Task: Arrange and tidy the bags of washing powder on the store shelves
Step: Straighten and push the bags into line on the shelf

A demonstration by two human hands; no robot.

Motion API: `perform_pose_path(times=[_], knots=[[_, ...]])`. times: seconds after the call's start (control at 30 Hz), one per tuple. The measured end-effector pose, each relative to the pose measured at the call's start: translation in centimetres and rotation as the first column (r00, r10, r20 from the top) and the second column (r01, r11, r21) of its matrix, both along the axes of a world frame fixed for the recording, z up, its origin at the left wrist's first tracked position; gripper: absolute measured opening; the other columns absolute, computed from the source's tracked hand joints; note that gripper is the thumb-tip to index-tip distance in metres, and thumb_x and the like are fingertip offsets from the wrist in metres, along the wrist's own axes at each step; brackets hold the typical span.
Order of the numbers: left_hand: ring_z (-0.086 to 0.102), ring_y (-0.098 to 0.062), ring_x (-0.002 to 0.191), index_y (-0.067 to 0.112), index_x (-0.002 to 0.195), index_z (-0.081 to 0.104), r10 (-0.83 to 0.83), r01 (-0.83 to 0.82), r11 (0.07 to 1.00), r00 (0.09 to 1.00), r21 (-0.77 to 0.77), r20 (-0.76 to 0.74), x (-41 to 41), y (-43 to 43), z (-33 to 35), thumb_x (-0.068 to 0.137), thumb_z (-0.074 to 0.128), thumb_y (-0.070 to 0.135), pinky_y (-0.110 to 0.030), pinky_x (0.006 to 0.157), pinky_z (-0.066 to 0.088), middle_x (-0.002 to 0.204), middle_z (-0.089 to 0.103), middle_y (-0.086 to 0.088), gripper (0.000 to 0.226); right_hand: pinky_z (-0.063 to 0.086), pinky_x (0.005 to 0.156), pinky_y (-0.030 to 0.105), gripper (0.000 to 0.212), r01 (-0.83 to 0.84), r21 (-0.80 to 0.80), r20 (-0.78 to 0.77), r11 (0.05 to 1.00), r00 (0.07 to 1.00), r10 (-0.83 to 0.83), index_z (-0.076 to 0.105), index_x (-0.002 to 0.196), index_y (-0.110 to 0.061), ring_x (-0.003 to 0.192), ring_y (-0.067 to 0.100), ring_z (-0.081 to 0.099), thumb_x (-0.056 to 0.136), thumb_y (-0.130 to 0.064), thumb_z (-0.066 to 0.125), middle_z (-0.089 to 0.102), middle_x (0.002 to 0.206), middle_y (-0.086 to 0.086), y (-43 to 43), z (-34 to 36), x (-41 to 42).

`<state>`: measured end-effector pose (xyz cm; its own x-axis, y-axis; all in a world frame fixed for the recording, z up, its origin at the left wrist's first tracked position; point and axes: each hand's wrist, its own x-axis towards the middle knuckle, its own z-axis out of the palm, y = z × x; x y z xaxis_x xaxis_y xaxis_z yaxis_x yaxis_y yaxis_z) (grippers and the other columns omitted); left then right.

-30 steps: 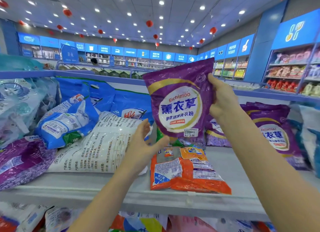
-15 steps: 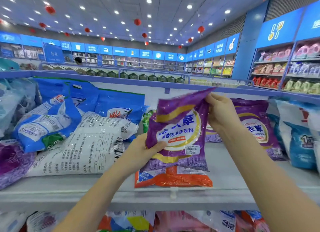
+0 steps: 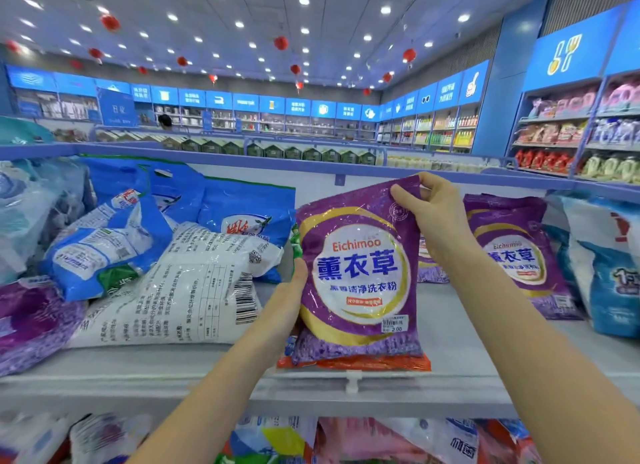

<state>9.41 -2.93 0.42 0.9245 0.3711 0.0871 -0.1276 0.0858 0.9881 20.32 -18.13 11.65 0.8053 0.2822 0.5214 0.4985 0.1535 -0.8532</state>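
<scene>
1. Way off to the left of the Eichimoo bag, at the left end of the shelf, a purple bag lies flat. A blue-and-white bag is slumped just above it.
2. Closer in but still left of the Eichimoo bag, a white bag lies on its side with the barcode facing you. A big blue bag stands behind it.
3. Your left hand grips the Eichimoo bag's left edge, with the thumb on the front and the fingers tucked behind.
4. The Eichimoo bag itself is upright at mid-shelf with its front toward you. Its bottom sits on an orange bag lying flat at the shelf's front lip.
5. Your right hand pinches its top right corner, thumb in front and fingers curled over the top edge.
6. Just right of the Eichimoo bag, partly behind your right forearm, a second purple bag with the same print leans back.
7. Further right again, a teal-and-white bag stands right beside that one.
</scene>
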Motion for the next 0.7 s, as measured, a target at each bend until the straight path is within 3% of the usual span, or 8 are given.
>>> perform_pose_path(times=[0.07, 0.1, 0.17, 0.27, 0.37, 0.5, 0.6, 0.7], knots=[[0.066, -0.022, 0.102, 0.026, 0.092, 0.07, -0.061, 0.064, 0.997, 0.995, -0.038, 0.081, -0.5, 0.1, 0.1, 0.072, 0.064, 0.065, -0.038, 0.096, 0.048, 0.1, 0.074, 0.001, 0.044, 0.058, 0.062, 0.03, 0.008, 0.022, 0.1, 0.0, 0.995, 1.0, -0.022, 0.06, 0.084, -0.017, 0.064, 0.013, 0.068, 0.089, -0.012, 0.063, 0.07, 0.077, 0.001, 0.5, 0.2, -0.1], [0.067, -0.023, 0.102, 0.024, 0.096, 0.069, -0.086, 0.085, 0.996, 0.991, 0.01, 0.1, -0.8, 0.1, -0.2, 0.062, 0.076, 0.057, -0.037, 0.094, 0.05, 0.101, 0.074, 0.0, 0.047, 0.059, 0.063, 0.032, 0.008, 0.031, 0.139, 0.006, 0.99, 0.999, -0.032, 0.061, 0.084, -0.018, 0.066, 0.015, 0.068, 0.089, -0.011, 0.063, 0.07, 0.076, 0.001, 0.7, 0.2, -0.1], [0.068, -0.017, 0.099, 0.026, 0.1, 0.065, -0.114, 0.096, 0.982, 0.988, 0.165, 0.103, -1.5, -0.4, -0.9, 0.042, 0.083, 0.041, -0.029, 0.087, 0.053, 0.098, 0.074, 0.006, 0.062, 0.059, 0.064, 0.032, 0.009, 0.049, 0.161, 0.035, 0.986, 0.998, -0.056, 0.06, 0.083, -0.019, 0.068, 0.017, 0.068, 0.089, -0.013, 0.063, 0.07, 0.076, 0.0, 1.1, 0.1, -0.4], [0.069, -0.004, 0.087, 0.024, 0.099, 0.065, -0.085, 0.061, 0.965, 0.993, 0.256, 0.086, -1.6, -0.9, -1.8, 0.049, 0.089, 0.023, -0.013, 0.071, 0.051, 0.09, 0.074, 0.013, 0.056, 0.059, 0.064, 0.032, 0.009, 0.056, 0.178, 0.042, 0.983, 0.997, -0.064, 0.06, 0.083, -0.018, 0.066, 0.017, 0.067, 0.088, -0.011, 0.064, 0.069, 0.077, 0.001, 1.3, 0.2, -0.8], [0.07, -0.014, 0.089, 0.018, 0.098, 0.064, -0.018, 0.004, 0.989, 0.995, 0.148, 0.094, -1.6, 0.0, -1.6, 0.066, 0.084, 0.024, -0.018, 0.073, 0.053, 0.088, 0.075, 0.007, 0.038, 0.057, 0.06, 0.028, 0.015, 0.07, 0.276, -0.059, 0.959, 0.997, -0.056, 0.06, 0.081, -0.017, 0.058, 0.008, 0.065, 0.086, -0.004, 0.065, 0.064, 0.072, -0.004, 0.4, 0.9, -0.3], [0.07, -0.022, 0.094, 0.011, 0.109, 0.062, -0.081, 0.08, 0.997, 0.991, 0.018, 0.103, -1.7, 0.8, -0.9, 0.068, 0.069, 0.026, -0.039, 0.089, 0.053, 0.104, 0.073, -0.008, 0.045, 0.059, 0.062, 0.031, 0.014, 0.067, 0.252, -0.116, 0.965, 0.992, -0.039, 0.06, 0.081, -0.017, 0.06, 0.013, 0.066, 0.087, -0.005, 0.065, 0.066, 0.077, 0.003, 0.4, 1.0, 0.3], [0.07, -0.023, 0.092, 0.009, 0.114, 0.059, -0.103, 0.11, 0.993, 0.986, -0.047, 0.127, -1.7, 0.6, -0.7, 0.07, 0.065, 0.023, -0.041, 0.085, 0.055, 0.102, 0.073, -0.006, 0.046, 0.054, 0.075, 0.039, 0.004, -0.055, 0.236, -0.157, 0.97, 0.983, 0.094, 0.06, 0.088, -0.017, 0.073, 0.018, 0.065, 0.091, -0.02, 0.061, 0.069, 0.081, 0.002, 0.4, 1.4, 0.5], [0.072, -0.021, 0.083, 0.008, 0.114, 0.058, -0.064, 0.098, 0.977, 0.981, -0.187, 0.181, -1.6, 0.5, -0.9, 0.074, 0.063, 0.02, -0.037, 0.072, 0.059, 0.094, 0.075, -0.007, 0.042, 0.046, 0.08, 0.034, 0.033, -0.187, 0.095, -0.206, 0.978, 0.957, 0.203, 0.051, 0.112, -0.015, 0.087, 0.018, 0.059, 0.096, -0.044, 0.045, 0.066, 0.094, -0.002, -0.4, 0.2, 1.0]])
